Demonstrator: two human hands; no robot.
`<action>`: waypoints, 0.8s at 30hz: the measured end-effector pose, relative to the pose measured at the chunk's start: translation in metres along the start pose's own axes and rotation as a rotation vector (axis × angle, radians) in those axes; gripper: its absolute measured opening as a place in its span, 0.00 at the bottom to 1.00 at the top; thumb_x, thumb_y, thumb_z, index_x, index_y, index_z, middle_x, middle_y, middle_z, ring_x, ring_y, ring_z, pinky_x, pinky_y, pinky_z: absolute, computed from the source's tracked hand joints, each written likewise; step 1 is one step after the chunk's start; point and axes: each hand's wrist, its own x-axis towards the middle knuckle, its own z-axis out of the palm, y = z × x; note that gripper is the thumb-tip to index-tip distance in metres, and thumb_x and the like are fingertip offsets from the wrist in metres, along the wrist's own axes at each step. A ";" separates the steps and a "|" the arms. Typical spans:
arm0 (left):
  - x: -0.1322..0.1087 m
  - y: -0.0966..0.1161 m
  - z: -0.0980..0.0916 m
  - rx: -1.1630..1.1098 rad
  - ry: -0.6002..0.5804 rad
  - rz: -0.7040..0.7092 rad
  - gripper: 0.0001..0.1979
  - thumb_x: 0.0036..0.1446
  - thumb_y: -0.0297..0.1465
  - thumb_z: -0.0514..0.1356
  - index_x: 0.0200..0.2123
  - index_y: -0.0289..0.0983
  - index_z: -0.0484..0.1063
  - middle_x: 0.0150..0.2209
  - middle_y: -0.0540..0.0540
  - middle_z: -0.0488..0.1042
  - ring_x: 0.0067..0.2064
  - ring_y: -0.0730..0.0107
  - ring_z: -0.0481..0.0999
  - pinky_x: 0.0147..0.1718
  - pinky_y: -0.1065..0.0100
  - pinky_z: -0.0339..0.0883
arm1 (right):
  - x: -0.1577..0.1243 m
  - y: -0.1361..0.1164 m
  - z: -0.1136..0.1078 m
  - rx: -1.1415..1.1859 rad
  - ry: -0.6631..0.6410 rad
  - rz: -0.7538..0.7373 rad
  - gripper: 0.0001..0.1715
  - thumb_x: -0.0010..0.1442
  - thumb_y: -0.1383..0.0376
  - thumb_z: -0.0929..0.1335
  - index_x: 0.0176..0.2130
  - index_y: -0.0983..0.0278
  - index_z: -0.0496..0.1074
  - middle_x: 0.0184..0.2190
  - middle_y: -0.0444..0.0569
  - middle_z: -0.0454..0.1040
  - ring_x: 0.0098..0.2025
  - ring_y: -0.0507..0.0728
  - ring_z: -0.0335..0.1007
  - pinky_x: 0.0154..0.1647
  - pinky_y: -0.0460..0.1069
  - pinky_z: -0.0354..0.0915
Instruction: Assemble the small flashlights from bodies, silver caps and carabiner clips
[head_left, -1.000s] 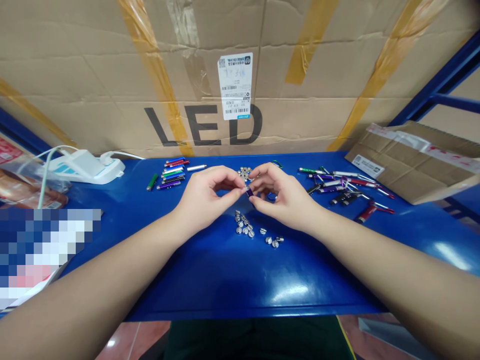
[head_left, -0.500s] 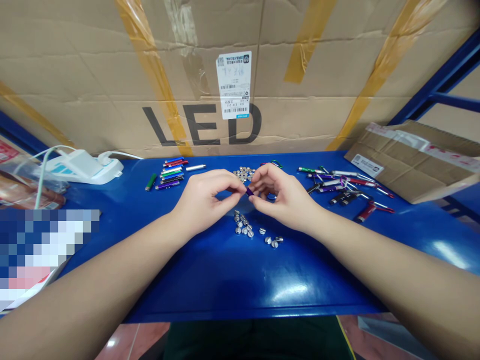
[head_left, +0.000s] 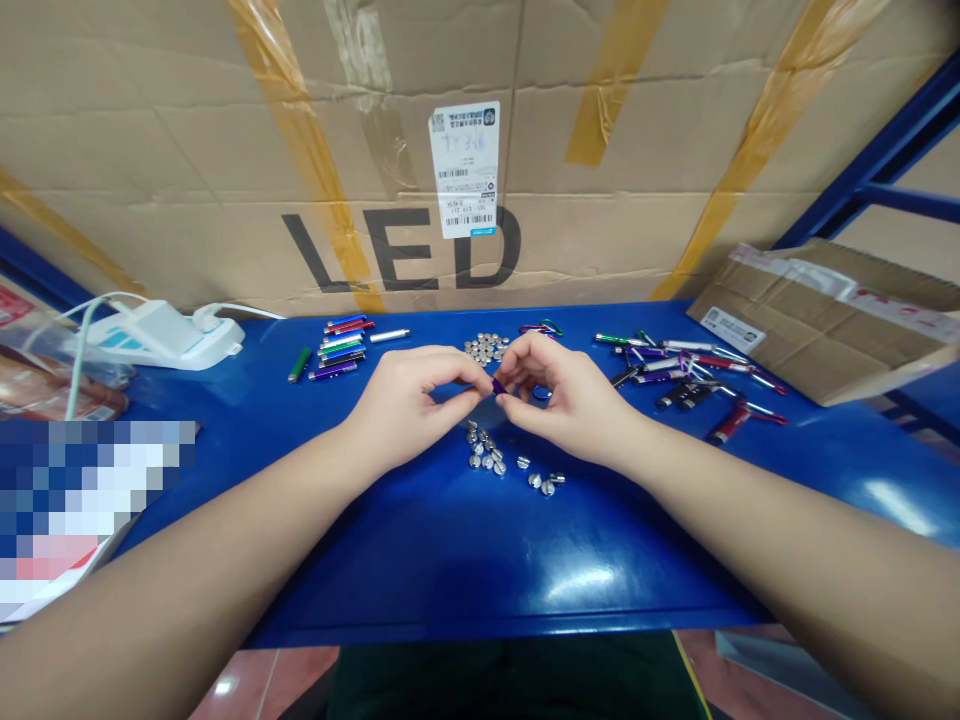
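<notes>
Locating the white power strip (head_left: 161,335) first: it stands far left of the purple tube (head_left: 498,386), near the back edge of the blue bench (head_left: 450,570). Next toward the tube lie a green cylinder (head_left: 299,365), a tight row of coloured pens (head_left: 341,347) and a silver pen (head_left: 388,336).

The left hand (head_left: 409,405) pinches the tube from its left side between thumb and forefinger, with the other fingers curled. The right hand (head_left: 570,400) pinches from the opposite side in the same way. The fingers partly hide the tube, so its exact form cannot be confirmed. For a part this small, fingertip contact from both sides is judged best, with the hands kept close for steady alignment.

Silver discs (head_left: 486,348) lie just behind the tube, and silver screws (head_left: 487,455) lie in front. A blue disc (head_left: 541,393) sits under the right hand. Further right of the tube lie assorted metal pens (head_left: 675,365), then a cardboard flap (head_left: 817,335).
</notes>
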 end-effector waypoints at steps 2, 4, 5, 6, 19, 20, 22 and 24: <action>0.000 0.000 -0.001 -0.024 -0.012 0.003 0.05 0.61 0.23 0.63 0.35 0.38 0.79 0.37 0.48 0.83 0.40 0.69 0.83 0.42 0.69 0.76 | 0.000 0.000 0.000 0.002 0.005 -0.007 0.14 0.59 0.69 0.71 0.42 0.59 0.65 0.36 0.45 0.73 0.34 0.53 0.71 0.35 0.50 0.70; 0.001 0.000 -0.002 -0.040 -0.032 0.020 0.05 0.61 0.23 0.62 0.37 0.37 0.77 0.39 0.47 0.82 0.41 0.69 0.82 0.44 0.68 0.75 | 0.000 0.000 0.000 0.006 0.010 -0.018 0.14 0.59 0.69 0.71 0.43 0.59 0.64 0.36 0.44 0.73 0.34 0.52 0.71 0.35 0.50 0.70; 0.001 0.000 -0.002 -0.042 -0.050 0.036 0.06 0.61 0.22 0.62 0.37 0.37 0.77 0.39 0.47 0.82 0.42 0.69 0.81 0.45 0.68 0.75 | 0.000 0.000 0.000 0.008 0.010 -0.024 0.14 0.59 0.69 0.71 0.43 0.59 0.64 0.36 0.44 0.73 0.35 0.53 0.71 0.35 0.50 0.70; 0.001 0.001 -0.003 -0.040 -0.072 0.052 0.06 0.62 0.22 0.61 0.38 0.37 0.76 0.40 0.46 0.81 0.43 0.69 0.80 0.46 0.67 0.74 | 0.000 0.001 0.000 0.010 0.005 -0.028 0.15 0.60 0.69 0.71 0.43 0.59 0.64 0.36 0.45 0.74 0.35 0.53 0.72 0.36 0.50 0.71; -0.004 -0.001 0.010 -0.324 0.025 -0.098 0.08 0.64 0.31 0.66 0.46 0.38 0.79 0.45 0.43 0.77 0.48 0.67 0.79 0.45 0.69 0.80 | 0.001 -0.006 0.001 0.250 0.048 0.010 0.21 0.59 0.66 0.75 0.45 0.58 0.63 0.37 0.44 0.80 0.41 0.55 0.81 0.45 0.52 0.76; -0.004 -0.002 0.010 -0.328 0.032 -0.105 0.08 0.63 0.32 0.66 0.45 0.38 0.80 0.44 0.43 0.78 0.47 0.67 0.79 0.44 0.69 0.79 | 0.001 -0.006 0.002 0.256 0.046 0.007 0.21 0.59 0.66 0.76 0.45 0.57 0.63 0.37 0.44 0.80 0.40 0.55 0.81 0.45 0.51 0.76; -0.004 -0.002 0.010 -0.348 0.038 -0.146 0.08 0.63 0.34 0.67 0.44 0.38 0.80 0.44 0.44 0.78 0.47 0.67 0.79 0.45 0.69 0.78 | 0.001 -0.004 0.003 0.274 0.049 -0.002 0.22 0.58 0.66 0.76 0.45 0.58 0.62 0.37 0.44 0.79 0.41 0.55 0.81 0.45 0.51 0.76; -0.003 -0.002 0.010 -0.402 0.039 -0.208 0.09 0.63 0.35 0.67 0.44 0.37 0.79 0.44 0.43 0.79 0.47 0.67 0.80 0.46 0.69 0.78 | 0.002 -0.003 0.003 0.276 0.059 -0.013 0.23 0.57 0.65 0.77 0.44 0.58 0.62 0.38 0.44 0.78 0.40 0.54 0.80 0.43 0.51 0.76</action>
